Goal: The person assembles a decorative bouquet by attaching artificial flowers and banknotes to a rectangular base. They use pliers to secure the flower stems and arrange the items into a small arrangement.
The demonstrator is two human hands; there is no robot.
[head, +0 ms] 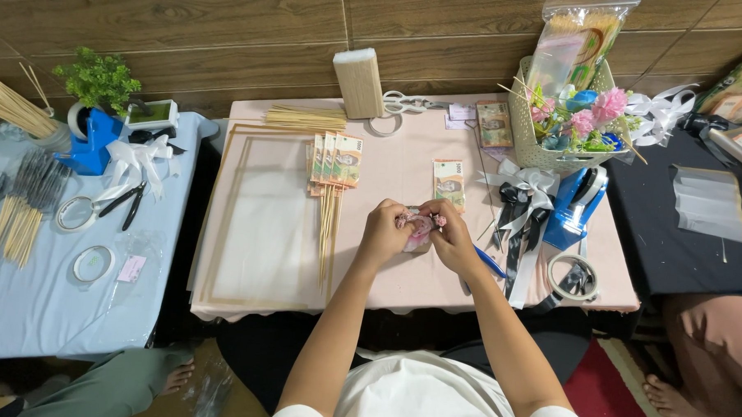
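My left hand (384, 231) and my right hand (450, 234) meet over the middle of the pink table (405, 173). Together they pinch a small folded pinkish banknote (420, 227), its shape mostly hidden by my fingers. Just beyond my hands a flat banknote (448, 182) lies on the cloth. To the left, several banknotes fixed on thin wooden sticks (333, 178) lie side by side, sticks pointing toward me.
A clear sheet with gold border (259, 221) covers the table's left. Scissors (408, 102), a stick bundle (306, 117), a flower basket (567, 125), ribbons (522, 207), a blue tape dispenser (581, 203) and tape roll (574, 277) lie around. Other people's feet show below.
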